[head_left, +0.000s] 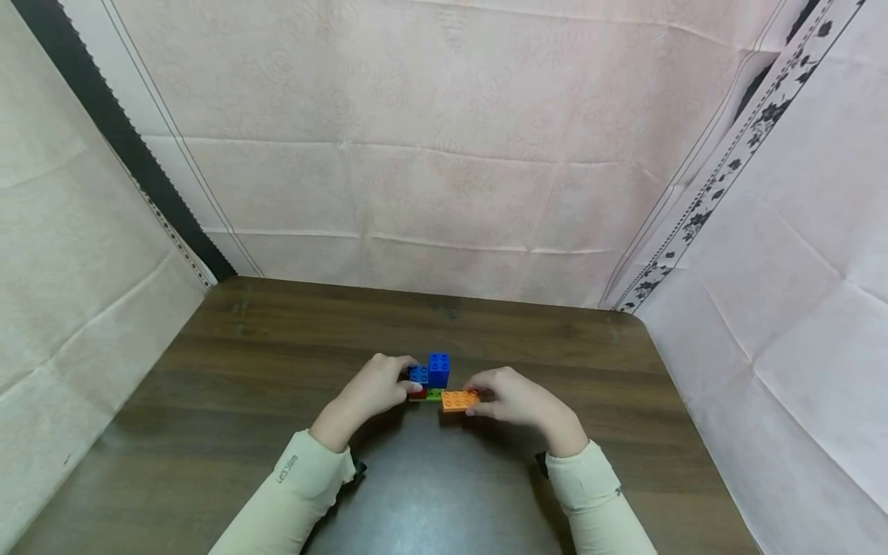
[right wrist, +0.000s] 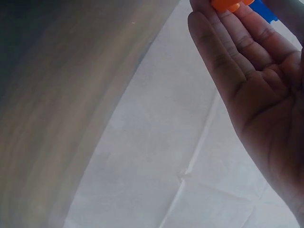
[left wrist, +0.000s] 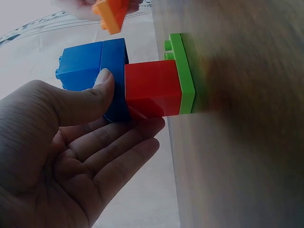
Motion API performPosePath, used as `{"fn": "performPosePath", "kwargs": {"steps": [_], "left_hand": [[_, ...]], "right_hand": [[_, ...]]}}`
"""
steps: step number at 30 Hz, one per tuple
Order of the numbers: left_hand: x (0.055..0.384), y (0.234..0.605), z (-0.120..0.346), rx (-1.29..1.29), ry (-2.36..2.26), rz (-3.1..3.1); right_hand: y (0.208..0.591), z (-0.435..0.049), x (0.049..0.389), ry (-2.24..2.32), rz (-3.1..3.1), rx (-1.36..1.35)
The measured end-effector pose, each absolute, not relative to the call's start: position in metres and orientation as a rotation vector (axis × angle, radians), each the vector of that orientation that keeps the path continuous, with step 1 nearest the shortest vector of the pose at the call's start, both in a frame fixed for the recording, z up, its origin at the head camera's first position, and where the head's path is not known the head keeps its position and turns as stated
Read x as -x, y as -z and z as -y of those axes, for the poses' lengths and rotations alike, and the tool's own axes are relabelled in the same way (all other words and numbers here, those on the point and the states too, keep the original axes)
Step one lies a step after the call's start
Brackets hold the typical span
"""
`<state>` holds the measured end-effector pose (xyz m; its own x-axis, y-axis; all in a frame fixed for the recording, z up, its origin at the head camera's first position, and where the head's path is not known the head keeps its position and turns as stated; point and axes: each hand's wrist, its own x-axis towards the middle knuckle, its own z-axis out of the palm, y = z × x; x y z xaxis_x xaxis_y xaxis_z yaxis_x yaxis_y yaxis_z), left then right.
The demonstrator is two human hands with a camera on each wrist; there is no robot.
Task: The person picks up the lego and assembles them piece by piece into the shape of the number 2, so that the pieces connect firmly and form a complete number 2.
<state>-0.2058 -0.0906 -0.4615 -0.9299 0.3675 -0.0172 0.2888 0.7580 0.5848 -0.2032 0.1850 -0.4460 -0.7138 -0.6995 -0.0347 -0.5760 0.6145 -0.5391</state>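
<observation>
A small stack of toy building bricks stands on the table: a thin green brick (left wrist: 185, 76) at the bottom, a red brick (left wrist: 153, 90) on it, then a wide blue brick (left wrist: 114, 54) with a smaller blue brick (head_left: 439, 370) on top. My left hand (head_left: 375, 384) grips the stack from the left, thumb on the wide blue brick and fingers behind it. To the right of the stack my right hand (head_left: 516, 397) pinches an orange brick (head_left: 459, 401) at its right end, studs up. In the right wrist view only a bit of the orange brick shows.
The dark wooden table (head_left: 264, 331) carries the stack near its middle. Pale patterned cloth (head_left: 451, 154) hangs along the back, left and right edges of the table.
</observation>
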Motion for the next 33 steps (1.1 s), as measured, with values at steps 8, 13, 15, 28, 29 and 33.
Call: {"fn": "performPosePath", "kwargs": {"steps": [8, 13, 15, 28, 29, 33], "left_hand": [[0.207, 0.464, 0.090, -0.525, -0.910, -2.811], [0.207, 0.464, 0.090, -0.544, -0.915, -2.809], [0.207, 0.463, 0.090, -0.556, -0.915, -2.809], [0.207, 0.464, 0.091, -0.545, -0.926, -2.808], [0.207, 0.464, 0.091, -0.546, -0.925, -2.808], [0.208, 0.464, 0.091, -0.544, -0.922, -2.807]], "right_hand": [[0.439, -0.179, 0.203, 0.776, -2.600, 1.053], [0.434, -0.174, 0.202, 0.797, -2.596, 1.095], [0.432, -0.172, 0.202, 0.803, -2.598, 1.113], [0.424, -0.163, 0.201, 0.813, -2.601, 1.118], [0.424, -0.162, 0.201, 0.814, -2.602, 1.118], [0.422, -0.162, 0.201, 0.816, -2.602, 1.125]]}}
